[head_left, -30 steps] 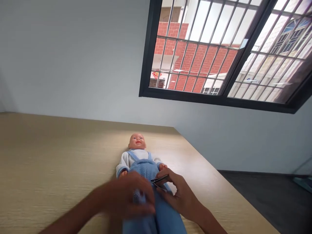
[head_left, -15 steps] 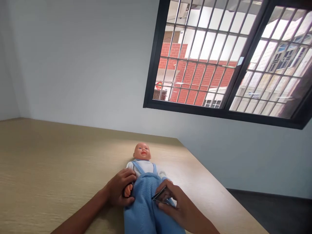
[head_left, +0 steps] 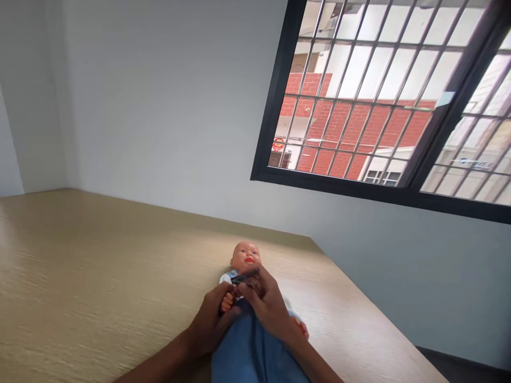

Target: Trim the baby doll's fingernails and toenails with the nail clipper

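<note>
A baby doll (head_left: 244, 255) in a white top and blue overalls (head_left: 239, 348) lies on its back on the table, head away from me. My left hand (head_left: 211, 319) is closed around the doll's arm on the left, with the small doll hand (head_left: 227, 302) showing between thumb and fingers. Over the doll's chest, my right hand (head_left: 273, 308) pinches a metal nail clipper (head_left: 245, 275) just above that little hand. Whether the clipper touches the doll's fingers I cannot tell. The other doll hand (head_left: 302, 326) lies beside my right wrist.
The pale wooden tabletop (head_left: 120, 266) extends left and meets the wall (head_left: 167, 106) at the back. Its right edge runs diagonally past the doll. A barred window (head_left: 351, 106) with a dark frame is set in the wall above.
My right hand has brought the nail clipper up and left, from over the overalls to the doll's held hand. My left hand keeps its hold. The view has swung left.
</note>
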Demonstrator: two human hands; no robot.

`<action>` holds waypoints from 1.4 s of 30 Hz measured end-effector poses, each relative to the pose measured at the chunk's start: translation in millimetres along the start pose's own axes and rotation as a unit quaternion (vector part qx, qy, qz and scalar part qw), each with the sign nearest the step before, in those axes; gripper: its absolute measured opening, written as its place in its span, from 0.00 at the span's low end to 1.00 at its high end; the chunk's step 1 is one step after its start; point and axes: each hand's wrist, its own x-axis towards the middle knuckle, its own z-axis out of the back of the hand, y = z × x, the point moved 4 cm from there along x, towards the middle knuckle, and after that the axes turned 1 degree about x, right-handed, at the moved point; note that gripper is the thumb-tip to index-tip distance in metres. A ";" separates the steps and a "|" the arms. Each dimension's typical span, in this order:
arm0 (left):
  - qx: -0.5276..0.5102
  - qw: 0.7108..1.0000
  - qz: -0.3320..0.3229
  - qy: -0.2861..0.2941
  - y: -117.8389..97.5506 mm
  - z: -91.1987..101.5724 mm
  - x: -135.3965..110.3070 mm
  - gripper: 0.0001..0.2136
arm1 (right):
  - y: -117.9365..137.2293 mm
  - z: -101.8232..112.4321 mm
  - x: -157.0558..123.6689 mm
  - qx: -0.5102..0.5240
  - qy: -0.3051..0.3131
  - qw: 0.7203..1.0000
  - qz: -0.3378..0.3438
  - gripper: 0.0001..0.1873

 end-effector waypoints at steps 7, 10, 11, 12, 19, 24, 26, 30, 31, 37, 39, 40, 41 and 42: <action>-0.026 0.999 -0.005 0.026 1.5 2.1 -6.9 0.12 | 0.8 4.6 -31.0 -0.076 0.018 0.994 0.077 0.13; -0.036 0.999 -0.007 0.032 -0.4 2.1 -5.5 0.11 | 5.5 4.0 -29.9 -0.099 0.040 0.988 0.114 0.15; -0.038 0.999 -0.007 0.033 -0.9 2.1 -5.0 0.11 | 6.9 3.1 -28.9 -0.102 0.044 0.986 0.126 0.15; -0.039 0.999 -0.006 0.035 -1.2 2.1 -4.6 0.10 | 8.2 2.1 -27.9 -0.102 0.047 0.984 0.137 0.16; -0.044 0.998 0.000 0.039 3.4 2.2 -5.8 0.11 | 15.0 -4.0 -24.9 -0.126 0.096 0.972 0.173 0.12; -0.048 0.998 -0.004 0.044 3.7 2.2 -5.9 0.12 | 16.8 -4.9 -25.0 -0.134 0.129 0.973 0.140 0.14; -0.047 0.998 -0.005 0.045 2.2 2.5 -5.1 0.12 | 20.9 -3.9 -23.6 -0.141 0.144 0.971 0.125 0.14; -0.039 0.998 -0.013 0.042 -1.2 2.8 -3.7 0.13 | 30.0 -0.7 -18.6 -0.187 0.198 0.959 0.083 0.10; -0.036 0.998 -0.015 0.041 -1.9 2.8 -3.4 0.14 | 32.1 0.2 -17.4 -0.195 0.209 0.955 0.076 0.10; -0.019 0.998 -0.034 0.042 -4.4 3.4 -1.4 0.12 | 46.0 -0.3 -14.3 -0.236 0.217 0.939 0.122 0.09; -0.011 0.998 -0.046 0.044 -5.6 4.5 -0.7 0.11 | 49.1 -1.2 -14.9 -0.263 0.220 0.929 0.141 0.10; -0.006 0.998 -0.052 0.046 -6.4 5.1 -0.6 0.10 | 49.3 -0.8 -15.1 -0.268 0.225 0.927 0.138 0.10; 0.001 0.997 -0.058 0.046 -7.4 5.7 -0.7 0.10 | 48.3 0.4 -14.9 -0.264 0.231 0.928 0.125 0.09; 0.010 0.997 -0.063 0.044 -8.5 6.2 -1.1 0.10 | 46.8 2.9 -14.3 -0.248 0.229 0.935 0.107 0.09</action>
